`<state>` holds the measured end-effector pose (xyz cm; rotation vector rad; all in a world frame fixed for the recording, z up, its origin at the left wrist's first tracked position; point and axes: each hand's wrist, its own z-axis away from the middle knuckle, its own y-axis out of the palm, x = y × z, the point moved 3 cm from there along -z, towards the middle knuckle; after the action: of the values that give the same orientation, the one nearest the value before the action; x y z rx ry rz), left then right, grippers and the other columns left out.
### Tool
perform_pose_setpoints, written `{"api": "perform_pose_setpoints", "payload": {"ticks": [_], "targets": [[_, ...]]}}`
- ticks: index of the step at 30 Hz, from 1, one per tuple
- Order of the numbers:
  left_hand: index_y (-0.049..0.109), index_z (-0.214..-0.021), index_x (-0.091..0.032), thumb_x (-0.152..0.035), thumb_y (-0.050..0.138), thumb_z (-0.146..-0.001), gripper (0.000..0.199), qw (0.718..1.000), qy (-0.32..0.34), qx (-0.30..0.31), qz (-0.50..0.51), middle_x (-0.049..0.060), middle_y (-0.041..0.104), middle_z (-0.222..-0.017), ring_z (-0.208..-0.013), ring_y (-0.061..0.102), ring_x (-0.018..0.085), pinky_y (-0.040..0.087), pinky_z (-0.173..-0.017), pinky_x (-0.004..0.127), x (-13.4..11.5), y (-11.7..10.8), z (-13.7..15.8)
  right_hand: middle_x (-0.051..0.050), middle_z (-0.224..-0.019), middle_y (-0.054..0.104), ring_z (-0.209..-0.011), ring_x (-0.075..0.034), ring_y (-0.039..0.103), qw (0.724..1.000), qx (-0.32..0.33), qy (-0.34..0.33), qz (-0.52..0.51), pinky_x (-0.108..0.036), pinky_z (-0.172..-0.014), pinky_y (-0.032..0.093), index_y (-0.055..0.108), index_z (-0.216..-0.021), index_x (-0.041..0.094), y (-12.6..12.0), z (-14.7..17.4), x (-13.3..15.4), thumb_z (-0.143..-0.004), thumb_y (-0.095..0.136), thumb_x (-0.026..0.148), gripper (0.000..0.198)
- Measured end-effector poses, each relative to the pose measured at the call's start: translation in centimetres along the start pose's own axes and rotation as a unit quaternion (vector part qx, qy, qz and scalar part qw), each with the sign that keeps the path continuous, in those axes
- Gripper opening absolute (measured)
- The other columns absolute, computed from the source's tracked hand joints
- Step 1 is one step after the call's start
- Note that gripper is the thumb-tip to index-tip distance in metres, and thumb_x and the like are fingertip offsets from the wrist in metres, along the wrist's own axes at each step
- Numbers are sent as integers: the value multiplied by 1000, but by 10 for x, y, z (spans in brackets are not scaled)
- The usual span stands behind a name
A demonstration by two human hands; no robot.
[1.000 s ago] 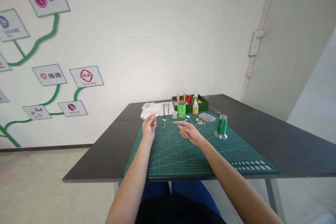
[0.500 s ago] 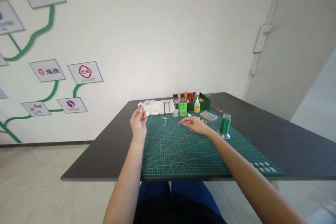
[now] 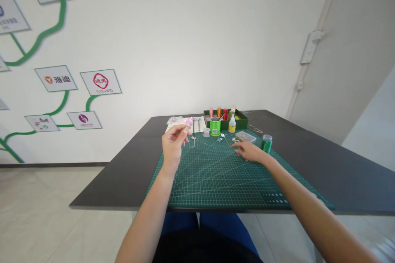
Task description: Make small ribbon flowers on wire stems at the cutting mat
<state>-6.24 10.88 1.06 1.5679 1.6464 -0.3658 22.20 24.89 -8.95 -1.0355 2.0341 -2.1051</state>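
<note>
My left hand (image 3: 173, 146) is raised over the left side of the green cutting mat (image 3: 210, 185), thumb and fingertips pinched together. A small pale pink flower (image 3: 187, 122) shows just above the pinch; its lower part is hidden by the fingers. My right hand (image 3: 249, 151) is low over the mat, index finger stretched toward the left, with no held thing that I can make out. Close to it are small white rings (image 3: 237, 141), a clear case (image 3: 246, 136) of thin tools and a green thread spool (image 3: 266, 144). Small silvery leaf-like pieces (image 3: 222, 136) lie left of its fingertips.
At the back stand a green tin (image 3: 215, 127), a yellow-labelled glue bottle (image 3: 232, 124) and a dark green box (image 3: 243, 122) with thread spools. White cloth (image 3: 200, 123) with flower stems lies behind my left hand. Tweezers (image 3: 255, 129) rest at the right.
My right hand has moved right, toward the rings and the green spool. My left hand, with the pink flower, has shifted slightly right.
</note>
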Motion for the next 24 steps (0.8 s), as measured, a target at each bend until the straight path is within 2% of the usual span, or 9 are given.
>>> {"api": "perform_pose_setpoints", "payload": {"ticks": [3,5,7,10,12,14,17,19,24], "targets": [[77,-87,-17,-32,80,-79,17,998,28,21,-56,2,70,-68,-53,54,9,40,-47,20,0,8,6,-16,-109,76,-96,-29,71,986,-143,-39,82,-38,-82,53,75,-114,15,-18,11,36,-91,53,17,32],[77,-88,-18,-32,77,-82,15,995,42,32,-79,3,71,-71,-56,56,11,43,-51,22,3,15,8,-14,-107,77,-94,-28,70,975,-210,-74,-17,-39,-85,53,75,-113,17,-29,20,67,-94,53,23,31],[78,-88,-18,-32,76,-83,15,994,48,42,-95,4,71,-73,-60,59,13,46,-55,24,9,22,9,-11,-108,76,-94,-25,70,942,-237,-129,-198,-39,-87,53,75,-115,20,-35,26,97,-94,58,32,29],[78,-87,-18,-31,74,-84,14,988,55,67,-126,5,72,-77,-65,61,16,46,-60,26,22,34,7,-9,-111,75,-105,-25,67,855,-155,-191,-457,-39,-93,52,70,-123,23,-30,26,132,-88,69,44,40],[78,-87,-19,-29,71,-86,11,980,81,90,-160,6,73,-81,-68,61,17,45,-62,27,30,40,6,-6,-99,73,-95,-22,66,805,-103,-199,-549,-36,-88,52,71,-115,22,-21,20,147,-83,73,50,43],[77,-87,-21,-25,68,-88,10,968,118,105,-197,6,73,-84,-72,60,19,45,-66,29,38,44,4,-1,-77,66,-74,-15,61,785,-104,-176,-585,-29,-73,52,72,-102,19,-10,11,152,-77,78,51,41],[75,-86,-22,-20,63,-90,13,954,154,113,-232,6,71,-86,-76,59,20,45,-71,31,51,45,4,6,-61,51,-52,-7,36,751,-148,-125,-632,-20,-48,32,70,-91,17,5,-3,150,-69,84,46,40],[74,-87,-22,-18,61,-91,14,950,158,110,-244,6,69,-84,-75,58,19,44,-70,30,60,44,5,7,-60,47,-49,-5,26,718,-154,-104,-670,-20,-43,22,69,-88,16,14,-9,148,-65,87,43,40],[67,-74,-19,-18,61,-90,18,948,134,87,-277,1,57,-70,-66,50,16,38,-64,27,82,39,9,6,-61,53,-45,-2,23,664,-185,-45,-724,-21,-39,16,66,-80,17,30,-19,141,-53,93,37,43]]}}
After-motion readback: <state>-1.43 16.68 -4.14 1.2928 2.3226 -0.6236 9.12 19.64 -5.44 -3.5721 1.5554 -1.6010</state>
